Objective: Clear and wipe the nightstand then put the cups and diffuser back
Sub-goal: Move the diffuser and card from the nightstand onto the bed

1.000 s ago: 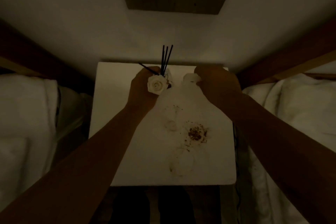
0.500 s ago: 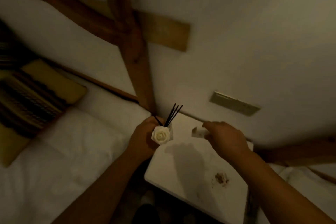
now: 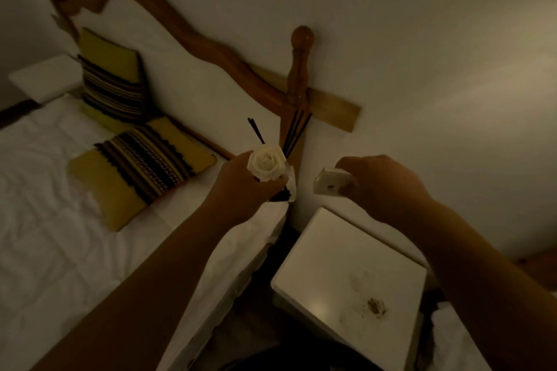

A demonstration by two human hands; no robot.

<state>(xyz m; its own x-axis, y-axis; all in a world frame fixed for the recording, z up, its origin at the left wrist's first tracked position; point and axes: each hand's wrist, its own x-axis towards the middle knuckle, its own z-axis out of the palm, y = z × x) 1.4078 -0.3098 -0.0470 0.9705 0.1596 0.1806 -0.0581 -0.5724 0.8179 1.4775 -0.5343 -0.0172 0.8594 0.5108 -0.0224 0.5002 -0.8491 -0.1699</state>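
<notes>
You are in the clearing step: both hands carry things lifted off the nightstand [image 3: 346, 268], and the wiping has yet to begin, I judge. The bed [image 3: 60, 220] fills the left of the scene, with two striped cushions [image 3: 144, 159] lying at its far end by the wooden headboard [image 3: 193, 39]. The white nightstand stands to the right and nearer you, and a brown stain [image 3: 375, 306] marks its near right part.

Your left hand [image 3: 241, 187] grips the reed diffuser [image 3: 268, 166], its fingers curled round the base; the white rose sits on top and the dark reeds point far and up. It is held above the bed's right edge.

Your right hand [image 3: 382, 187] pinches a small white cup [image 3: 330, 185], tilted, held in the air above the nightstand's far edge.

Next, you need a steady spot to put both down, probably the bed, with the diffuser kept upright.
</notes>
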